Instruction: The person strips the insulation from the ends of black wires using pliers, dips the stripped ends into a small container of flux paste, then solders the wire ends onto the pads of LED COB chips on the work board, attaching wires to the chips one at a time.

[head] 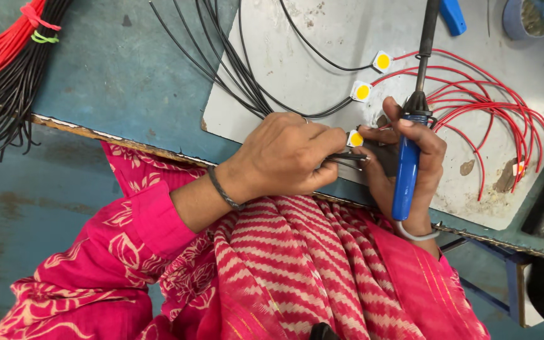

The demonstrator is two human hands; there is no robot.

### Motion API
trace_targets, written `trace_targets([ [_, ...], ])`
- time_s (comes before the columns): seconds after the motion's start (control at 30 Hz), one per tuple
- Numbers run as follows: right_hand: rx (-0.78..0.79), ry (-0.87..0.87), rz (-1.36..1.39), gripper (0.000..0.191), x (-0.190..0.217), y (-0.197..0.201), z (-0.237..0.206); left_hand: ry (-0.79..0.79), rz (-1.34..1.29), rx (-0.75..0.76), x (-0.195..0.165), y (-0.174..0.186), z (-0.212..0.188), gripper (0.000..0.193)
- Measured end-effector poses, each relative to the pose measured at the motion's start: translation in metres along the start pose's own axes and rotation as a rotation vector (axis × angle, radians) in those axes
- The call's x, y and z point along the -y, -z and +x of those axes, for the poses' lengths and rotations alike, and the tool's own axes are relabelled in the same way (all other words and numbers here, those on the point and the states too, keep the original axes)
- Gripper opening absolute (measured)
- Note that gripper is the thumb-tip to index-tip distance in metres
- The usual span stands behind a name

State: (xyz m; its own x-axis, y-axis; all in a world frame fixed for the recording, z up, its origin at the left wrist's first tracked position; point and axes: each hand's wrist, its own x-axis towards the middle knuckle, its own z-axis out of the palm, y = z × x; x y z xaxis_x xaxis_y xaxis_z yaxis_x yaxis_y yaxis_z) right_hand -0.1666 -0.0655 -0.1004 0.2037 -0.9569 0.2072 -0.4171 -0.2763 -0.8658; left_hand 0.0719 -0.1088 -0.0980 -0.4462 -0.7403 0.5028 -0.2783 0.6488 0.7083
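My left hand [284, 154] is pinched tight on a small square white LED chip with a round yellow centre [355, 138], holding it and the ends of thin black wires [247, 75] at the near edge of a scuffed grey-white work board [322, 38]. My right hand [410, 160] is wrapped closed round the blue plastic handle of a soldering iron [407, 170], black shaft pointing away from me up the board; the thumb sits near the collar. Tip is out of frame, can't tell where it rests.

Two more yellow-centred square chips [371, 77] lie on the board just beyond, each wired black one side, red the other. Looped red wires [505, 107] fan out right of the iron. The board lies on a worn blue-painted table [121, 69] with chipped edge. A bundle of red and black wires [1, 69], tied with a green and a red band, sits far left. A round blue tin [533, 16] is at the top right corner, and a blue tool handle [453, 16] beside it. My pink patterned sleeve [146, 220] and striped scarf [297, 264] fill the bottom.
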Motion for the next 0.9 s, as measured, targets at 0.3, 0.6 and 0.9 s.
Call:
trace_targets([
  [0.3, 0.043, -0.033, 0.002, 0.064, 0.009, 0.0, -0.003, -0.091, 0.158, 0.096, 0.0, -0.002, -0.003, 0.019],
  [0.6, -0.008, 0.02, -0.134, 0.066, 0.009, -0.003, -0.004, -0.096, 0.241, 0.098, -0.003, -0.006, -0.002, 0.016],
  [0.9, -0.162, 0.039, 0.014, 0.036, 0.014, 0.011, -0.01, -0.083, 0.292, 0.126, -0.003, -0.005, -0.001, 0.015],
])
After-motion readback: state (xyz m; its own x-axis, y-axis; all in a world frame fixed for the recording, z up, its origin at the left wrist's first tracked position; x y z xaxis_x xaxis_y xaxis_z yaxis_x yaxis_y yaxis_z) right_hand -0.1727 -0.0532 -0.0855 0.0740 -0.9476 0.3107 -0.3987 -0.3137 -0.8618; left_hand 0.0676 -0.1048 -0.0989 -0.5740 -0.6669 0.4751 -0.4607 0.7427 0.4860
